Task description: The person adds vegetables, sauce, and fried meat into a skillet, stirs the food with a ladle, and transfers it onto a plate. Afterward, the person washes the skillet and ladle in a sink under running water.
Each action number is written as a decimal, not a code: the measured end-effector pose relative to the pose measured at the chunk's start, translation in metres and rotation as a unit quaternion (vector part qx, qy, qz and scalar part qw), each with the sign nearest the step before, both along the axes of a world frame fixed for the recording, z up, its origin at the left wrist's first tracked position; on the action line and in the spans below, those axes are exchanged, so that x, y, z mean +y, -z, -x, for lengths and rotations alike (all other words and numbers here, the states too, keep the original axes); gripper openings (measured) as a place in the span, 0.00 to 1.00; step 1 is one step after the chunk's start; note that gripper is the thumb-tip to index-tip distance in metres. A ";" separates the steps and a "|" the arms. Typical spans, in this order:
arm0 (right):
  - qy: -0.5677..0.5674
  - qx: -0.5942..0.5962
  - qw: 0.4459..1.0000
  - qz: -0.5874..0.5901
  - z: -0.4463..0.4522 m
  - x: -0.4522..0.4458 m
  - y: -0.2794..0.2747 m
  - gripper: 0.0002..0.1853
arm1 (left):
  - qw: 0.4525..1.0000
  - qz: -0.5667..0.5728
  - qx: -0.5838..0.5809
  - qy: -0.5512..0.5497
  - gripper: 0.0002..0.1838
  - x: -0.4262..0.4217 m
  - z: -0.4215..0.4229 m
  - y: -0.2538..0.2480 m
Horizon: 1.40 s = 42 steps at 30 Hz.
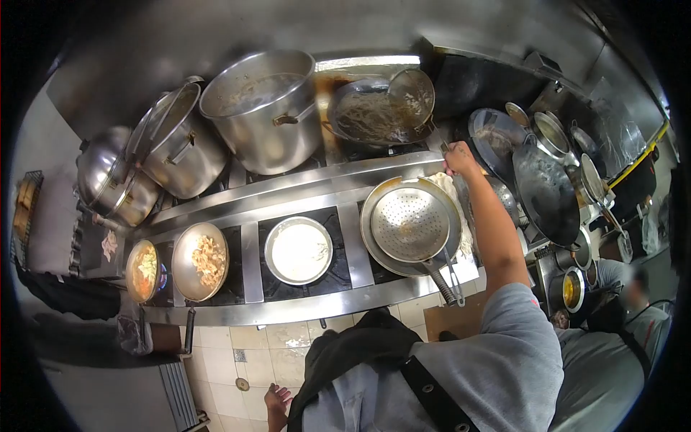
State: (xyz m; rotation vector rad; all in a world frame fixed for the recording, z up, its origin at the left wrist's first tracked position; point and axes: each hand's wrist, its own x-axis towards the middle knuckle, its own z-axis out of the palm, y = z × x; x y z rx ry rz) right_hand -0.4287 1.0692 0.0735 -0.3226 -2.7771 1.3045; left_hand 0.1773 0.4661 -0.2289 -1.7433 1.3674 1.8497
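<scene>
My right hand [458,158] is closed round the handle of a round mesh skimmer [412,97]. The skimmer's bowl rests over the right side of a wok [345,137] on the back burner, with brownish liquid in it. Below my right arm, a perforated colander [410,225] sits inside a wide metal pan [368,245], with handles pointing toward me. A pale cloth [461,216] lies beside that pan. My left hand [277,398] hangs low by my side above the tiled floor, fingers loosely apart and holding nothing.
Tall stockpots [266,140] line the back left. In front are a pot of white liquid [297,250] and two frying pans of food, one holding browned pieces [201,284]. A dark wok [545,191] and other pans crowd the right, where another person [604,374] stands close.
</scene>
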 end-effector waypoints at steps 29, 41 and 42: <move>-0.028 -0.128 0.827 0.546 -0.035 -0.054 0.029 0.18 | 1.000 -0.014 0.003 0.015 0.35 0.000 0.017 0.007; 0.064 0.074 0.995 0.037 -0.001 -0.012 -0.007 0.09 | 1.000 -0.023 0.010 0.005 0.34 0.003 0.017 0.013; 0.075 0.100 0.986 -0.106 0.006 -0.007 -0.002 0.10 | 1.000 -0.022 0.010 0.005 0.34 0.004 0.015 0.011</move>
